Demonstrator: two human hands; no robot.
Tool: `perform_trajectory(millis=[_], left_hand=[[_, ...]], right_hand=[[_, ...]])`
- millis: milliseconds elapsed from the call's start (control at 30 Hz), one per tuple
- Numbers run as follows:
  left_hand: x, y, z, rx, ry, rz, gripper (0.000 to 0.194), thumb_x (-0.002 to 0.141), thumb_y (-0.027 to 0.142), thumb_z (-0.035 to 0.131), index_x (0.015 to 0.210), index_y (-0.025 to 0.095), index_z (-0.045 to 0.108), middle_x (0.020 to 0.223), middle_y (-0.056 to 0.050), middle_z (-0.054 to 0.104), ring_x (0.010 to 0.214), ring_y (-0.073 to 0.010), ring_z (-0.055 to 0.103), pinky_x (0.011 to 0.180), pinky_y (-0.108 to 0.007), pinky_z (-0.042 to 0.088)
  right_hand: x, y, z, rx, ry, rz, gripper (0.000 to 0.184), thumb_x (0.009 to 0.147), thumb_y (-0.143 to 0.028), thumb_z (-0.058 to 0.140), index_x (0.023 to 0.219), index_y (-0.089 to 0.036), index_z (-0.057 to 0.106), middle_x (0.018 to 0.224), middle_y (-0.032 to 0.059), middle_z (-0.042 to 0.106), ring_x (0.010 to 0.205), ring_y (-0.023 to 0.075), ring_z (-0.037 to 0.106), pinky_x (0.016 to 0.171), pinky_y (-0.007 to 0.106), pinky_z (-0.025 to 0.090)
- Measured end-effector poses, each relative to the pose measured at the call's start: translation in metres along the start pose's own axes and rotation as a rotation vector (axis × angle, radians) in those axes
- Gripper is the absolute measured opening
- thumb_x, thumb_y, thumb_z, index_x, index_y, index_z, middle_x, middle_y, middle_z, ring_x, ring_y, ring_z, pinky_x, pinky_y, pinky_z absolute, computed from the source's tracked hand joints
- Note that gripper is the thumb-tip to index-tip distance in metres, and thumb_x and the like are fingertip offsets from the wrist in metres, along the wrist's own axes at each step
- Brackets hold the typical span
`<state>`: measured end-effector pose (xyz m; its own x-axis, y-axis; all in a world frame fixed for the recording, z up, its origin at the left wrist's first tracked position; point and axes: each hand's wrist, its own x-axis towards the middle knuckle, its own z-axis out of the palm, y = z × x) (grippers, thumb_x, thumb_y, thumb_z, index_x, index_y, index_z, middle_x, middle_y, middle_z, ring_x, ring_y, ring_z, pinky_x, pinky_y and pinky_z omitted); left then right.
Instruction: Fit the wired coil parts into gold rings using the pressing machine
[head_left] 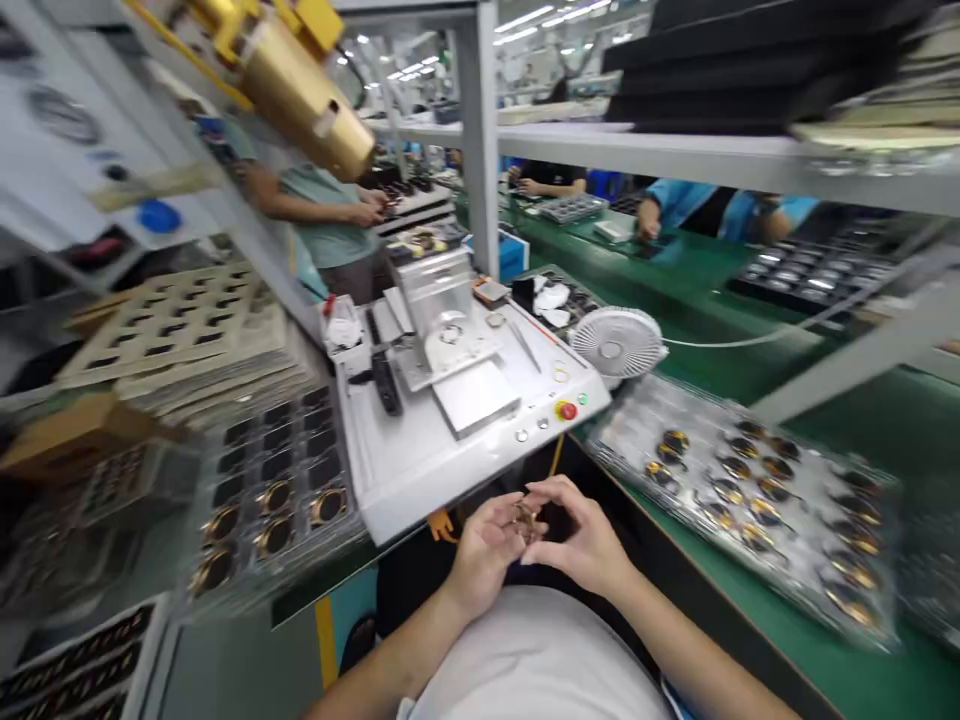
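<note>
Close in front of my body, both hands meet around a small, ring-like, gold-brown watch part (pixel 525 520), partly hidden by the fingers and blurred. My left hand (pixel 487 550) cups it from the left, palm turned up, with its fingers closed on it. From the other side my right hand (pixel 581 540) curves in, thumb and fingertips bent against the part. Just beyond the hands is the white machine (pixel 420 490) with its buttons. A clear tray (pixel 750 500) of round, gold-rimmed dark parts lies to the right. Another tray (pixel 262 500) with similar parts lies left.
A white fan (pixel 611 345) stands at the machine's right corner, near a red stop button (pixel 566 410). A gold cylinder (pixel 307 95) hangs overhead at left. Cardboard trays (pixel 187 340) are stacked left. Co-workers, one in a green shirt (pixel 330 215), are farther back.
</note>
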<state>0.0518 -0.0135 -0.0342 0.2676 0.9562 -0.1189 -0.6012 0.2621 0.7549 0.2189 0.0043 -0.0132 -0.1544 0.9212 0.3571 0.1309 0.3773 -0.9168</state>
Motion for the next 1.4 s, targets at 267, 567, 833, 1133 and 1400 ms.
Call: perform_trajectory(millis=[267, 567, 833, 1133, 1400], left_hand=[[0.003, 0.001, -0.009, 0.126, 0.016, -0.055, 0.046, 0.064, 0.034, 0.098, 0.106, 0.028, 0.08, 0.109, -0.006, 0.079, 0.088, -0.0231, 0.079, 0.082, -0.037, 0.062], [0.0, -0.002, -0.014, 0.164, 0.054, -0.081, 0.043, 0.068, 0.03, 0.095, 0.107, 0.023, 0.079, 0.108, -0.009, 0.081, 0.106, -0.0259, 0.077, 0.096, -0.038, 0.059], [-0.004, 0.004, -0.013, 0.175, 0.095, -0.105, 0.042, 0.07, 0.029, 0.094, 0.107, 0.019, 0.078, 0.107, -0.011, 0.08, 0.103, -0.0267, 0.077, 0.096, -0.039, 0.058], [0.004, 0.027, 0.0, 0.037, -0.226, -0.164, 0.078, 0.059, 0.031, 0.1, 0.129, 0.023, 0.068, 0.137, -0.017, 0.067, 0.095, -0.0268, 0.078, 0.075, -0.03, 0.059], [-0.006, 0.04, -0.016, 0.033, -0.064, -0.048, 0.076, 0.064, 0.034, 0.098, 0.131, 0.014, 0.068, 0.096, -0.014, 0.082, 0.085, -0.0214, 0.078, 0.076, -0.027, 0.056]], right_hand=[[0.013, 0.006, -0.063, -0.417, -0.165, -0.013, 0.047, 0.088, -0.049, 0.082, 0.123, -0.021, 0.07, 0.112, 0.0119, 0.072, 0.105, 0.0276, 0.067, 0.094, 0.041, 0.056], [0.052, 0.041, -0.19, -1.291, -0.002, 0.577, 0.024, 0.092, -0.018, 0.059, 0.099, -0.005, 0.077, 0.092, 0.0282, 0.072, 0.104, 0.0441, 0.069, 0.08, 0.046, 0.055], [0.046, 0.034, -0.178, -1.054, 0.088, 0.52, 0.036, 0.096, -0.03, 0.055, 0.119, -0.012, 0.076, 0.097, 0.0156, 0.079, 0.082, 0.0309, 0.075, 0.075, 0.041, 0.06], [0.023, -0.015, -0.045, -0.044, -0.156, -0.068, 0.017, 0.1, -0.02, 0.061, 0.099, -0.022, 0.079, 0.097, 0.008, 0.074, 0.072, 0.017, 0.071, 0.059, 0.027, 0.059], [0.074, -0.02, -0.024, -0.193, -0.202, -0.132, 0.016, 0.1, -0.029, 0.059, 0.086, -0.022, 0.063, 0.097, 0.0091, 0.069, 0.091, 0.0237, 0.069, 0.076, 0.033, 0.054]])
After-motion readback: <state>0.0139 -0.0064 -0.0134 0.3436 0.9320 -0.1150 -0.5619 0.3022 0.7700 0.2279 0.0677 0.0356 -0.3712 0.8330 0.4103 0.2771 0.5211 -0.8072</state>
